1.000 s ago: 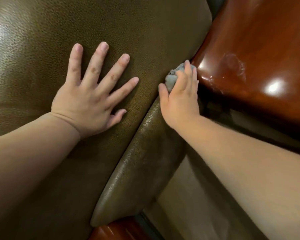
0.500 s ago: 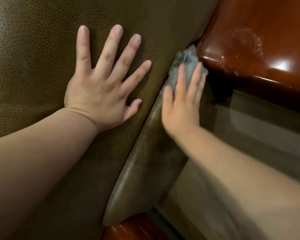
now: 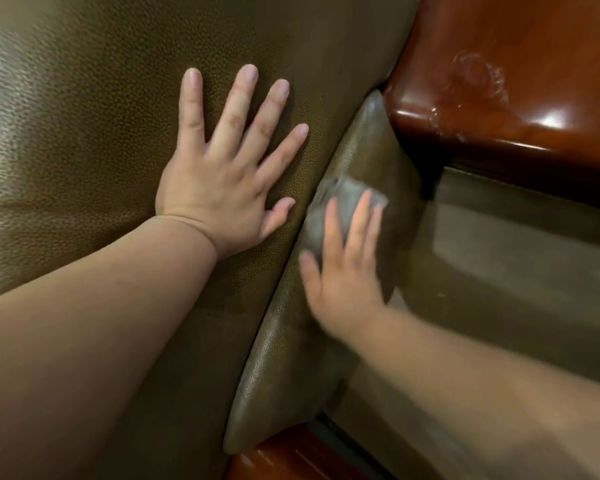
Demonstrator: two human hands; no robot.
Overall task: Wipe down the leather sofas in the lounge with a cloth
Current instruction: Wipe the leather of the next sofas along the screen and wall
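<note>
My right hand (image 3: 343, 268) presses the grey cloth (image 3: 340, 206) flat-fingered on the sofa (image 3: 118, 133) cushion's side edge; left hand (image 3: 222, 174) splayed, bracing; I'd keep strokes long, pressure even.

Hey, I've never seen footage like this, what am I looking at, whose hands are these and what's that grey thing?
No machine here: a person wears a camera on the head, so the picture looks down at their own two bare hands. The left hand lies flat, fingers spread, on a brown leather sofa cushion. The right hand presses a small grey cloth with straight fingers against the cushion's rounded side edge; it is blurred. The glossy reddish wood at upper right seems to be the sofa's frame or armrest.
</note>
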